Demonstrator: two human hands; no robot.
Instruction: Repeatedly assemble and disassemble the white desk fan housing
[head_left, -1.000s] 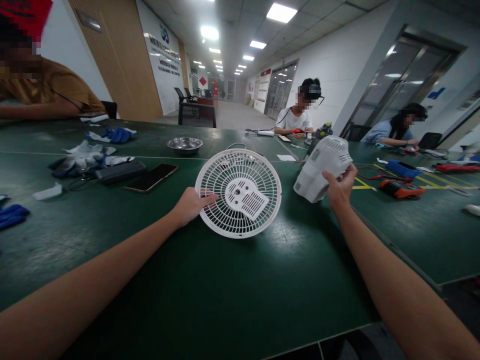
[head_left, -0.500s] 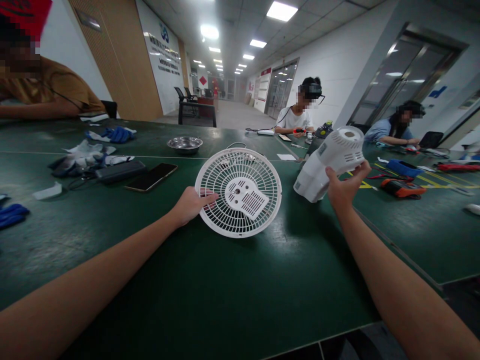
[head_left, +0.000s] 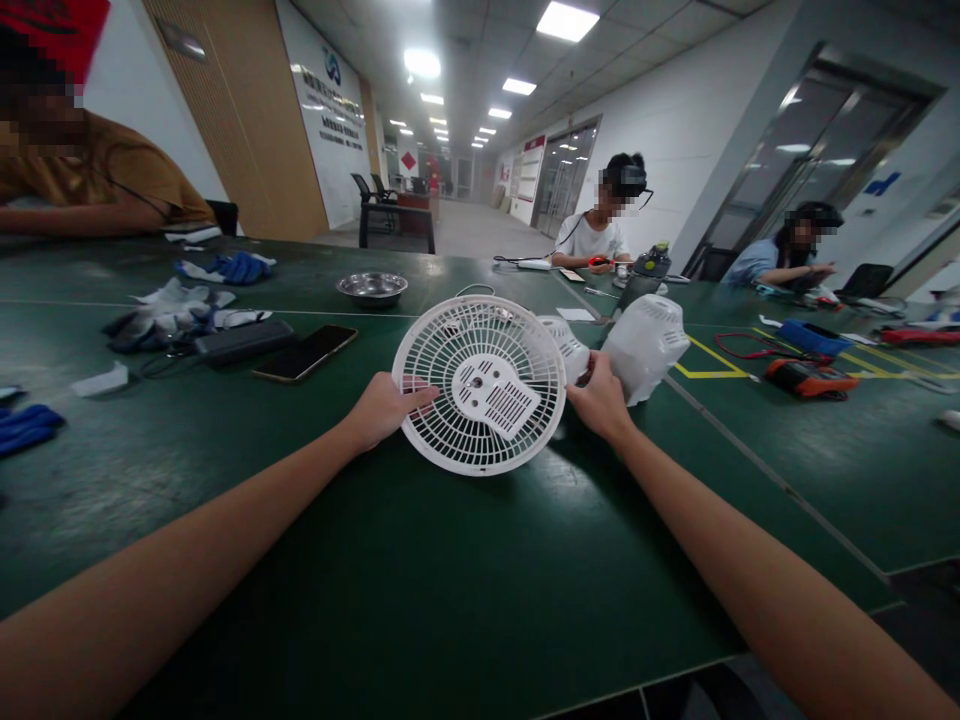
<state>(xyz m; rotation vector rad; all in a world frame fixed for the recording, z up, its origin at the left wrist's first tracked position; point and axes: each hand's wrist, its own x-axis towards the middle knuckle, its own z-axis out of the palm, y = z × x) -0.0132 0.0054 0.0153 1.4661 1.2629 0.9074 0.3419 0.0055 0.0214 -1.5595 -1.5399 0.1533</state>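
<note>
A round white fan grille (head_left: 420,440) with a slotted plate at its centre is tilted up over the green table, its face toward me. My left hand (head_left: 384,408) is closed on its left rim, the thumb over the bars and fingers behind. Just behind the right rim is a white vented plastic cover (head_left: 568,345), partly hidden by the grille. My right hand (head_left: 602,400) is closed around that cover, its thumb tip close to the grille's rim. Right beside the hand stands another white plastic cover (head_left: 646,348), glossy and vented near its top.
A steel bowl (head_left: 373,289) sits beyond the grille. To the left lie a phone (head_left: 306,354), a dark case (head_left: 244,343) and gloves (head_left: 169,312). An orange multimeter (head_left: 810,379) and blue pouch (head_left: 811,337) lie to the right. Other people sit around the table.
My right hand has moved left with the vented cover, from the far right to behind the grille's right rim. The other white cover stays on the table. My left hand keeps its hold.
</note>
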